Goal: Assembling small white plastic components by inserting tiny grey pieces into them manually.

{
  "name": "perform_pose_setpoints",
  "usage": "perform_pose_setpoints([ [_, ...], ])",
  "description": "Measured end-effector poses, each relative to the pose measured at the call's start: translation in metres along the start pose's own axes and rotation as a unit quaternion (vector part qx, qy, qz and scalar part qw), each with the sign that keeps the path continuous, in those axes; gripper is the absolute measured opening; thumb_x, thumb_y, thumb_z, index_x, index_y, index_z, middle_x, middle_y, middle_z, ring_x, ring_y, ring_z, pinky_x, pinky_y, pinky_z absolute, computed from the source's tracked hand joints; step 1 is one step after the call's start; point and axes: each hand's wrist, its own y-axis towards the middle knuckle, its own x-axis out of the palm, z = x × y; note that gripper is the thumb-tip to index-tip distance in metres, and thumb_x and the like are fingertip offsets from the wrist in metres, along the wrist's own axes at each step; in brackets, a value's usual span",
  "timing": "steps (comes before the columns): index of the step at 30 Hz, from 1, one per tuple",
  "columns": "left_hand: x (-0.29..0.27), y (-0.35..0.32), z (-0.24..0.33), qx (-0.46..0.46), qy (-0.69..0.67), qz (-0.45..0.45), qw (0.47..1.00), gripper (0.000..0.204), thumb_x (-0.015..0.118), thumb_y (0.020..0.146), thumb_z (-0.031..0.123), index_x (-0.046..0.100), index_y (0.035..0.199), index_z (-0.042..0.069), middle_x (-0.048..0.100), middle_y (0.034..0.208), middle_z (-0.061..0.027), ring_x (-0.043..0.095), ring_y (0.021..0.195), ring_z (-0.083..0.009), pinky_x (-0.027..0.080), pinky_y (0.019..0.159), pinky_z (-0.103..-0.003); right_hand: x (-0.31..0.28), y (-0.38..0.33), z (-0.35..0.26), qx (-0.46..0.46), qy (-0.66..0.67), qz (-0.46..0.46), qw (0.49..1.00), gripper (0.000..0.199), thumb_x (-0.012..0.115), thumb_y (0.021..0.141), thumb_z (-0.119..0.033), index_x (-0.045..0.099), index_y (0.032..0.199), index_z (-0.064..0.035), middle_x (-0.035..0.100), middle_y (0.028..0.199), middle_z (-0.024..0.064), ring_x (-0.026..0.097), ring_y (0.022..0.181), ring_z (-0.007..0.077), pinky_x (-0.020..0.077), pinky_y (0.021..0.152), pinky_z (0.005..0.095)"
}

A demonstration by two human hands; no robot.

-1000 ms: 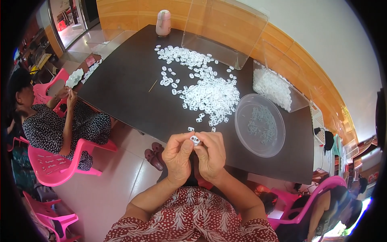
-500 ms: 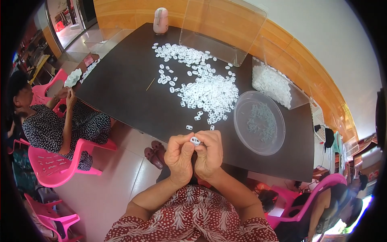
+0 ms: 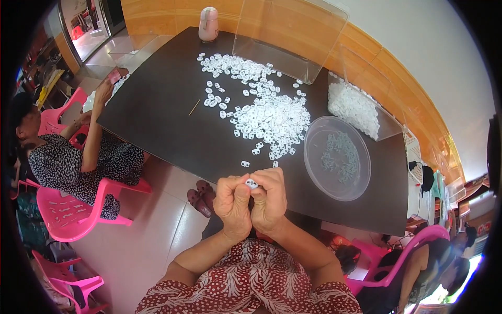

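Just off the table's near edge, my left hand and my right hand meet fingertip to fingertip. Both are closed in a pinch on one small white oval plastic piece with two dark holes. Thumbs and forefingers cover its ends. Two loose pieces of the same kind, one of them a white two-holed piece, lie on the dark table just beyond my fingers. Farther off spreads a large heap of white two-holed pieces. To its right sits a round clear tray holding small grey-green parts, too small to make out.
A clear box full of whitish parts stands at the back right, near an upright clear bin. A pink flask and a thin stick are on the table. At left, a co-worker sits in a pink chair.
My hands stay pinched together, and the white piece has turned slightly between my fingertips. The co-worker at left has stretched a hand forward to a pinkish thing on the table there.
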Motion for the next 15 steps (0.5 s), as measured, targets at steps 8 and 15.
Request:
perform_pose_setpoints([
  [8,-0.001,-0.002,0.000,-0.020,-0.017,0.005,1.000,0.014,0.051,0.096,0.016,0.051,0.098,0.002,0.052,0.085,-0.0015,0.046,0.077,-0.0063,0.040,0.070,-0.022,0.001,0.006,-0.001,-0.024,0.005,0.002,1.000,0.013,0.057,0.087,-0.005,0.055,0.098,0.0021,0.058,0.087,0.0143,0.054,0.074,0.0271,0.0452,0.065,0.0345],
  [15,0.006,0.029,0.017,-0.108,0.025,-0.122,0.986,0.033,0.046,0.095,0.010,0.049,0.126,-0.003,0.062,0.095,-0.0085,0.056,0.076,-0.0097,0.046,0.066,-0.022,-0.046,0.032,0.010,0.148,-0.051,-0.018,0.987,0.006,0.059,0.085,0.000,0.059,0.090,-0.0016,0.057,0.086,0.0095,0.055,0.076,0.0180,0.0455,0.068,0.0297],
])
